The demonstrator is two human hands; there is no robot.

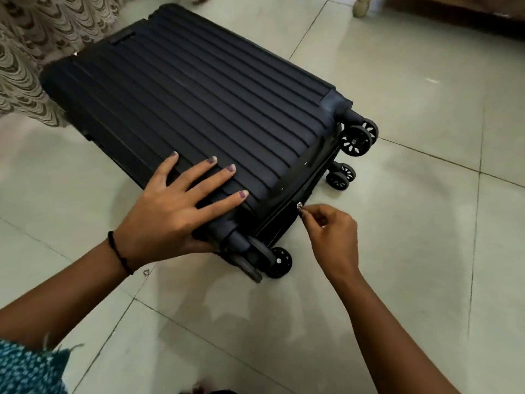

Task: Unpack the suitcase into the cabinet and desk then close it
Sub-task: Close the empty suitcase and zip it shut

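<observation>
Silver metal shows at the fingertips (303,214) of the right hand (332,234), thumb and forefinger curled in and pinching the small zipper pull (299,206) on the wheel-end wall of the suitcase (199,95). The left hand (167,211) lies palm down on the lid near the closest corner, its fingers (210,172) straight and spread across the ribs, thumb tucked under the lid's edge; it grips nothing. A black thread bracelet (119,251) circles that wrist. The suitcase lies flat on the pale tiled floor (397,251), lid down on the base, wheel end towards the person. Its shell is dark navy, hard, with raised ribs running lengthwise and rounded corner caps. The zip seam runs along the end wall between the two shells; how far it is done up cannot be told. Black double wheels (355,140) stick out at the end corners. Patterned beige fabric (22,52) hangs just beside the suitcase's far left edge.
</observation>
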